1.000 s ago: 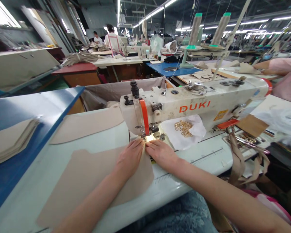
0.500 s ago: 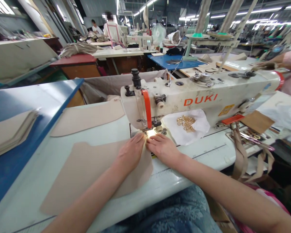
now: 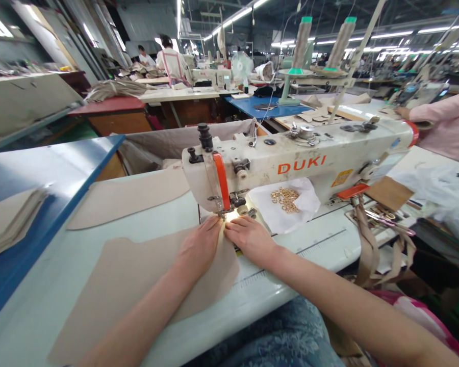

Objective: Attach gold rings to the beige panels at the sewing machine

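Observation:
A beige fabric panel (image 3: pixel 110 285) lies flat on the pale sewing machine bed, one edge running up to the lit needle area. My left hand (image 3: pixel 201 247) rests on the panel just left of the presser foot (image 3: pixel 225 214), fingers together and pressed onto the cloth. Right beside the foot, my right hand (image 3: pixel 250 239) has its fingertips closed at the panel's edge, close to the left fingertips. The white sewing machine (image 3: pixel 252 163) with an orange lever (image 3: pixel 222 181) stands over both hands. What lies under the fingertips is mostly hidden.
Gold metal rings (image 3: pixel 285 200) sit on a white cloth (image 3: pixel 308 204) under the machine arm. Another beige panel (image 3: pixel 130 199) lies behind. Stacked panels (image 3: pixel 13 219) rest on a blue table at left. Scissors (image 3: pixel 390 223) and hanging straps (image 3: pixel 367 255) are at right. A co-worker's pink sleeve (image 3: pixel 443 109) shows.
My view has tilted up and turned slightly right, so the machine and cloth appear lower and further left. Both hands stay at the presser foot on the panel.

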Demonstrator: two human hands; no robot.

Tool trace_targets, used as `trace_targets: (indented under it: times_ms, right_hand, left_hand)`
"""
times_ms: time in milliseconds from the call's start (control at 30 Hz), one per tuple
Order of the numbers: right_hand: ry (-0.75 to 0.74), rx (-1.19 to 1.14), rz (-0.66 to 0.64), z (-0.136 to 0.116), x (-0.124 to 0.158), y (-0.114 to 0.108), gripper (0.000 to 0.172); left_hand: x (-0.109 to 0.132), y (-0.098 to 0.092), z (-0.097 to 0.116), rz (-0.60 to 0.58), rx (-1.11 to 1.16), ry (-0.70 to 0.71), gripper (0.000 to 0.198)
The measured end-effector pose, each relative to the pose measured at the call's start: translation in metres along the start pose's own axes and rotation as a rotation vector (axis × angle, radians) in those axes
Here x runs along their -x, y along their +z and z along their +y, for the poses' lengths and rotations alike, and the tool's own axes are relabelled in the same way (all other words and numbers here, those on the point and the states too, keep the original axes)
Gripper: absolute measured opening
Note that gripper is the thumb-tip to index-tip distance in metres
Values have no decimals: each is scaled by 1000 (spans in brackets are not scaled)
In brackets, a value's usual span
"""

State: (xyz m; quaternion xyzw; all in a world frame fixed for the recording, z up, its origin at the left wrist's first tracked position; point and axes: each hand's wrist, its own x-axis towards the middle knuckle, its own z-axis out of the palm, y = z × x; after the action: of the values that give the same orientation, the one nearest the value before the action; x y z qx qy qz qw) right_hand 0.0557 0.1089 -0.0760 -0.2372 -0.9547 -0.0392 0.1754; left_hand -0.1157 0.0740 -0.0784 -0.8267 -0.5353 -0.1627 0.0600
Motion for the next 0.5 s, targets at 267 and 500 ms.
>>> trace_targets:
  times_ms: [267, 500]
  right_hand:
    - [2, -10, 2, 0, 0, -1, 10]
    - [20, -36, 4, -2, 3, -1, 10]
  left_hand:
    - [0, 1, 1, -69, 43, -64, 36]
    - [1, 6, 1, -50, 66, -111, 33]
